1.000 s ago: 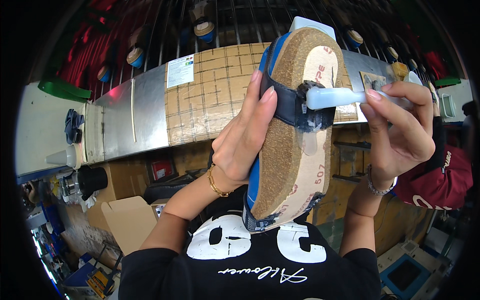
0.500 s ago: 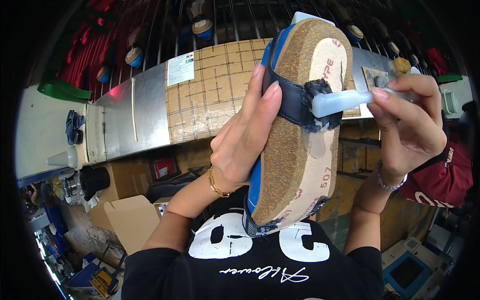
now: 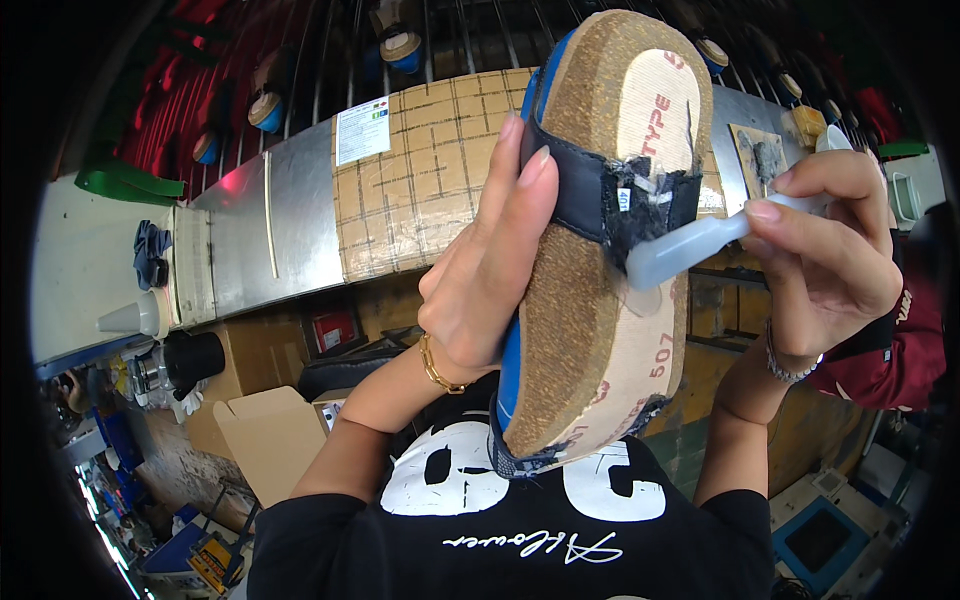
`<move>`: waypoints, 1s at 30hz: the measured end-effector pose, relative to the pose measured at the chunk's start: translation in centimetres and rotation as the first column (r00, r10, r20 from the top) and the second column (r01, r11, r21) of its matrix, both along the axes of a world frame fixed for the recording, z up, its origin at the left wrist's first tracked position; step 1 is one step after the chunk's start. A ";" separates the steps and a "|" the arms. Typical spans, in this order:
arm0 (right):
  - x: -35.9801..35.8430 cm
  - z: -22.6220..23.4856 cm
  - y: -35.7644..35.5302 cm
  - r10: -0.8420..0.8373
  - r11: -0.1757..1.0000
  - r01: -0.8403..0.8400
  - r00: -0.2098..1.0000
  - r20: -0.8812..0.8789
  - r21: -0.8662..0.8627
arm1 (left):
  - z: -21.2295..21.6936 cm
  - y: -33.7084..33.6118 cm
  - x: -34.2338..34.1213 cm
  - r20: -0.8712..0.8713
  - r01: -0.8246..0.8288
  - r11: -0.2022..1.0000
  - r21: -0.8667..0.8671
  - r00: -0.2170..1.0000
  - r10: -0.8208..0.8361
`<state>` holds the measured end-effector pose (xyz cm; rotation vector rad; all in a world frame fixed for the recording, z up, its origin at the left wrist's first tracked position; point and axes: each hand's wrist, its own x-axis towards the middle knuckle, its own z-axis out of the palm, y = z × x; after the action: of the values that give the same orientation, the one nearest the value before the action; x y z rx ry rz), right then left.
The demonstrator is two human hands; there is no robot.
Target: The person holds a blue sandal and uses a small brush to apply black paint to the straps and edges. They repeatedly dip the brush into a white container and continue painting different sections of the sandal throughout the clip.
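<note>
My left hand (image 3: 480,250) grips an unfinished sandal (image 3: 570,330) along its left side, fingers against the dark strap. The sandal stands nearly upright with its underside toward me, showing a cork edge, a beige printed insole board (image 3: 640,350) and bits of blue at the side. Black strap ends (image 3: 640,210) are folded over the middle of the board, with a small white tag among them. Between thumb and fingers, my right hand (image 3: 825,240) holds a white plastic brush (image 3: 690,248). Its head rests at the lower edge of the folded strap; any bristles are hidden.
Beyond the sandal is a metal bench with a taped cardboard sheet (image 3: 430,170). Behind it, rollers carry several blue-and-tan shoes (image 3: 402,50). A stained board (image 3: 760,155) lies at the right. An open carton (image 3: 270,440) stands low left. Maroon clothing (image 3: 890,360) shows at the right.
The brush head has moved down from the middle of the folded strap to its lower edge, uncovering the white tag. The sandal's upper end has risen slightly in view.
</note>
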<state>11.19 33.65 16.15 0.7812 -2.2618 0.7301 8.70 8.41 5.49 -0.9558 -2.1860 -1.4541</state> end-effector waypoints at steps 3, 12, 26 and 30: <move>-0.2 0.0 -0.1 0.069 0.997 -0.068 0.996 0.050 -0.029 | -0.4 0.4 -0.4 -0.039 -0.072 0.997 0.034 0.997 0.073; 0.5 -1.9 -2.3 0.057 0.941 0.005 0.983 0.174 -0.338 | -1.1 1.6 -2.4 -0.124 -0.226 0.969 0.100 0.964 0.237; 1.4 -1.8 -4.6 -0.268 0.933 0.265 0.963 0.023 -0.245 | 0.4 0.8 -1.8 -0.090 -0.192 0.978 0.077 0.976 0.199; 0.6 -2.2 -3.9 -0.183 0.948 0.170 0.983 -0.024 -0.270 | 0.2 1.0 -1.9 -0.173 -0.229 0.971 0.071 0.956 0.238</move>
<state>11.77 29.77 13.95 0.4567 -2.0989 0.8960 6.78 9.39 5.73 -0.7502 -2.0419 -1.2553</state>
